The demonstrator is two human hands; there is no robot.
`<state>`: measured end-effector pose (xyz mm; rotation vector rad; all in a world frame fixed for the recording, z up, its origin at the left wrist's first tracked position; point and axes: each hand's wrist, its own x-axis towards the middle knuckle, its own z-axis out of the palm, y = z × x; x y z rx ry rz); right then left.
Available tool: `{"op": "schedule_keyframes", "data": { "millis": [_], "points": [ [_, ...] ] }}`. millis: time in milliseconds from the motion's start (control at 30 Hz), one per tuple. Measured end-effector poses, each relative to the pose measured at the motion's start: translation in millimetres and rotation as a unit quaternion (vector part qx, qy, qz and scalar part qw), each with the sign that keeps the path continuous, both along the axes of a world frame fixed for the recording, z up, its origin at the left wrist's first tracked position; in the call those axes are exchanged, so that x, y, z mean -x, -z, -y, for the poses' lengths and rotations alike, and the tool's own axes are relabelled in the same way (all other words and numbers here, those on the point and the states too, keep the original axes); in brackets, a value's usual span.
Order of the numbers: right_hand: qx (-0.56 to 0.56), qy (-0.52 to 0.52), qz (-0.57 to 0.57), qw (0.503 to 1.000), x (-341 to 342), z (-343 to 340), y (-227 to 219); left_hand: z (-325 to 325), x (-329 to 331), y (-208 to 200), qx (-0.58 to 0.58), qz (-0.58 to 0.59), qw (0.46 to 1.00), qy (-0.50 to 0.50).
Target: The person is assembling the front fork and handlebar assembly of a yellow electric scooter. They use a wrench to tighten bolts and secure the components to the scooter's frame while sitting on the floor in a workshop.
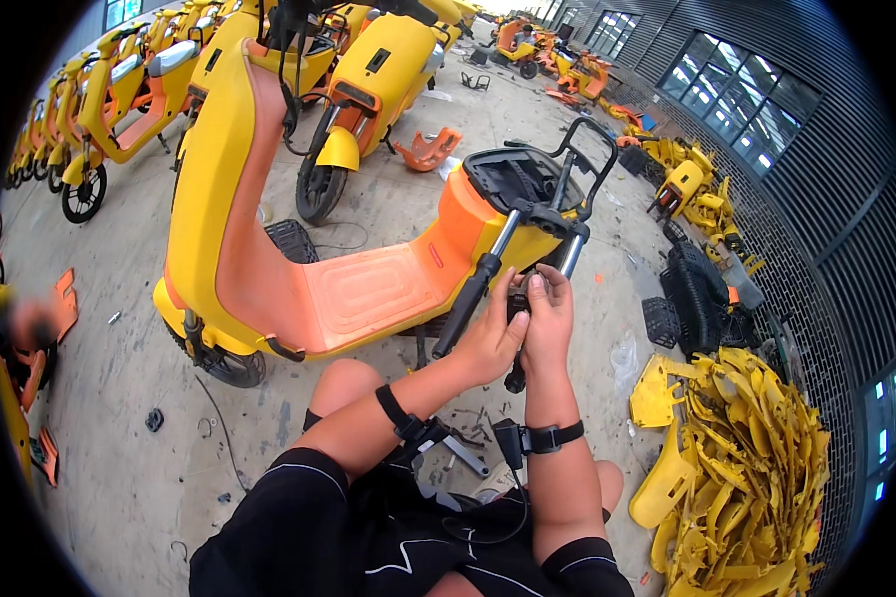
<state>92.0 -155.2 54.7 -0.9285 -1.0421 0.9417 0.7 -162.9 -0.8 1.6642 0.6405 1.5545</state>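
Between left hand [496, 340] and right hand [549, 323] sits a small black part [518, 304] (shape mostly hidden), fingers of both grasping it. Black grip [467, 306] just left, on silver handlebar [506, 237]; yellow-orange scooter [368, 294] beyond, heap of yellow panels [732, 468] farther right on floor [149, 363].

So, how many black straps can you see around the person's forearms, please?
2. One strap is around the left forearm; the other strap is around the right forearm. I see no more on the bare skin, though the undersides are hidden.
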Motion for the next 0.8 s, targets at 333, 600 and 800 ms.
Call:
{"op": "schedule_keyframes", "data": {
  "millis": [333, 600, 800],
  "points": [
    [0.035, -0.122, -0.159, 0.979, -50, 13, -12, -17, -16, -1, 0.073, 0.044, 0.996, -0.019],
    [0.117, -0.308, -0.169, 0.929, -37, -2, -10, -42, 9, 7, 0.148, 0.142, 0.975, 0.088],
    [0.178, -0.293, -0.117, 0.932, -34, 8, -24, -42, 15, 6, 0.136, 0.149, 0.977, 0.075]
  ]
}}
